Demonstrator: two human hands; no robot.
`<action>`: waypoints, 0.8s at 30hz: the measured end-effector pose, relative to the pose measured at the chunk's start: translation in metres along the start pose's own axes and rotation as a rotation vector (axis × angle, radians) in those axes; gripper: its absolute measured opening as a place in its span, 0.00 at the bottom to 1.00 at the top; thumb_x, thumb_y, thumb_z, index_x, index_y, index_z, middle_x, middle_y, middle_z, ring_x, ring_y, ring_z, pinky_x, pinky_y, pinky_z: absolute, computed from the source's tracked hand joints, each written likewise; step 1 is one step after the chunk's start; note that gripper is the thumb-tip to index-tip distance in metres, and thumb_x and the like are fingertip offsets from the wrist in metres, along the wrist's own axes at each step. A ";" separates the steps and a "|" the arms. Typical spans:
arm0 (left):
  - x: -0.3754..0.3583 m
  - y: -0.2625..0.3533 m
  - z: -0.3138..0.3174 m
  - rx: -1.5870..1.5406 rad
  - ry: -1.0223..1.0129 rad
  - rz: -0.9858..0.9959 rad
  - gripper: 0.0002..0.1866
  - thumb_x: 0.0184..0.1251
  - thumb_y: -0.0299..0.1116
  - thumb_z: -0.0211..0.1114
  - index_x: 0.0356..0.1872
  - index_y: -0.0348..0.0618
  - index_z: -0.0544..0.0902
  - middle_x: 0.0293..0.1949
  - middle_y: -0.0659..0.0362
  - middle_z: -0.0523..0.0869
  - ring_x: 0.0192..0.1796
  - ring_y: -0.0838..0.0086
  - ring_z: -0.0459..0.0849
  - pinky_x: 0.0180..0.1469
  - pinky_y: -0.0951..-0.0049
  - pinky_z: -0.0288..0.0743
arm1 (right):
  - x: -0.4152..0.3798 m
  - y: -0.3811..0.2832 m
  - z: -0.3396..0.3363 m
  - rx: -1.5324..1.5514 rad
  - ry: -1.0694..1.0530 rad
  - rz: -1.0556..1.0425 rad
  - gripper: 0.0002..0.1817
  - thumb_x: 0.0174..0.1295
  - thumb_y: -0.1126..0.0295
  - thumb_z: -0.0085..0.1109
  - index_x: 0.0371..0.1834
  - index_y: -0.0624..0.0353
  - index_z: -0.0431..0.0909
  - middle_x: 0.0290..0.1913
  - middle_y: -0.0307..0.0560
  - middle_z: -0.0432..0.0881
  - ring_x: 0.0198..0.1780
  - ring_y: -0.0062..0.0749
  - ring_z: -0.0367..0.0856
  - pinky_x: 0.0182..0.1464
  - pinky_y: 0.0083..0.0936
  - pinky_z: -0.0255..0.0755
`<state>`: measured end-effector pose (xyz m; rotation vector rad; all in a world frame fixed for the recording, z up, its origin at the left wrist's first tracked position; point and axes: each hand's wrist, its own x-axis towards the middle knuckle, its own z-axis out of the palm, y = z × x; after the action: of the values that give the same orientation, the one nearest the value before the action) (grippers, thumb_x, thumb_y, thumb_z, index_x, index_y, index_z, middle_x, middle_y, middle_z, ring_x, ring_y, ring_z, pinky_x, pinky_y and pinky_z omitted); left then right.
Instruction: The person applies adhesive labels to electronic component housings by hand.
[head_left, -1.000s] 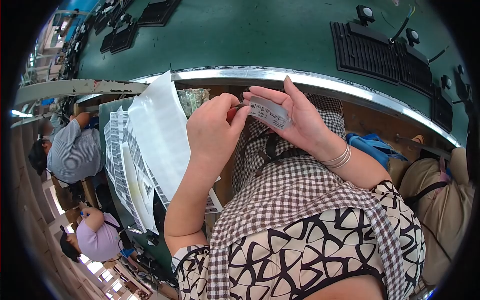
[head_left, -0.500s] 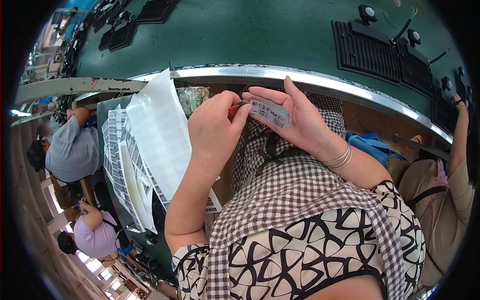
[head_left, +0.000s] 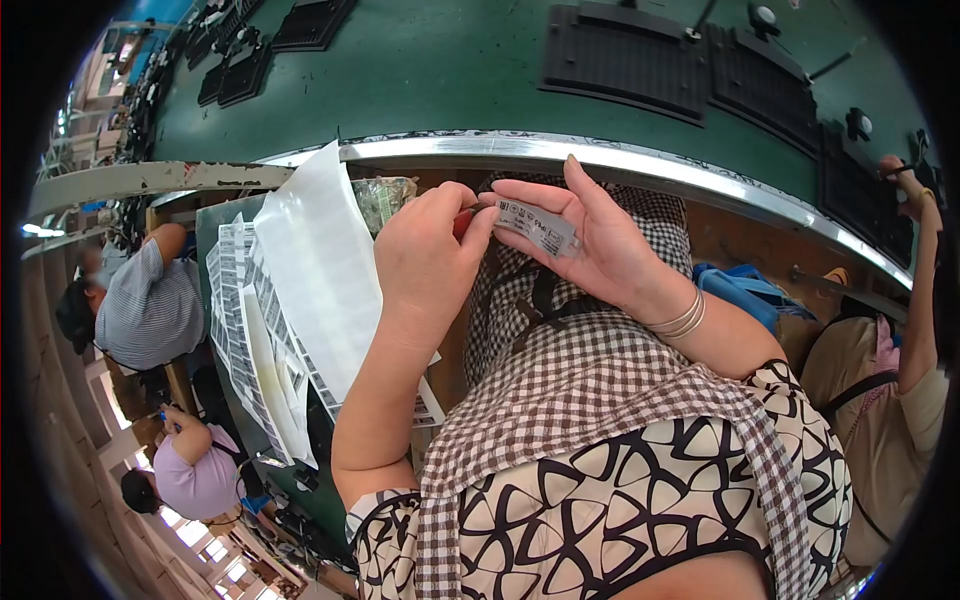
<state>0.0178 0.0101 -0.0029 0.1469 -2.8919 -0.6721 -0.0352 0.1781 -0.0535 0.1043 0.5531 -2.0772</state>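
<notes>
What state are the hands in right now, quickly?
Left hand: closed, holding a small red object.
Right hand: open, palm up, a printed label across it.

Red item (head_left: 463,224) mostly hidden in our left hand (head_left: 428,252), label's (head_left: 536,228) smallest print unreadable to us, co-worker (head_left: 845,375) at right cut off.

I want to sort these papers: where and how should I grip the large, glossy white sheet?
Probably pinch the large, glossy white sheet by its narrow top corner, coming from the silver metal bench rim; that corner juts past the black-and-white printed paper sheets, so both faces seem reachable.
</notes>
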 end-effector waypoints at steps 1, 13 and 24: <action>0.000 0.000 0.000 0.007 -0.001 0.003 0.10 0.59 0.35 0.72 0.33 0.41 0.81 0.26 0.57 0.83 0.27 0.69 0.82 0.32 0.71 0.73 | 0.000 0.000 0.000 -0.005 -0.001 0.003 0.37 0.78 0.44 0.26 0.66 0.68 0.70 0.65 0.54 0.74 0.68 0.35 0.69 0.73 0.34 0.64; 0.001 0.001 -0.002 0.031 0.079 0.070 0.07 0.60 0.30 0.71 0.38 0.42 0.84 0.27 0.60 0.82 0.26 0.72 0.79 0.31 0.74 0.71 | 0.003 -0.006 0.001 -0.182 -0.102 -0.052 0.44 0.76 0.39 0.30 0.77 0.70 0.45 0.71 0.66 0.63 0.72 0.41 0.65 0.73 0.38 0.62; 0.034 -0.026 0.000 -0.547 0.125 -0.199 0.05 0.70 0.26 0.64 0.37 0.35 0.80 0.27 0.68 0.77 0.27 0.87 0.70 0.28 0.83 0.64 | 0.010 -0.094 -0.035 -1.113 0.398 -0.740 0.23 0.71 0.61 0.56 0.61 0.66 0.76 0.59 0.56 0.79 0.57 0.40 0.81 0.63 0.30 0.72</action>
<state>-0.0141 -0.0179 -0.0095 0.3872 -2.4848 -1.3988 -0.1234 0.2266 -0.0550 -0.4006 2.1571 -2.0925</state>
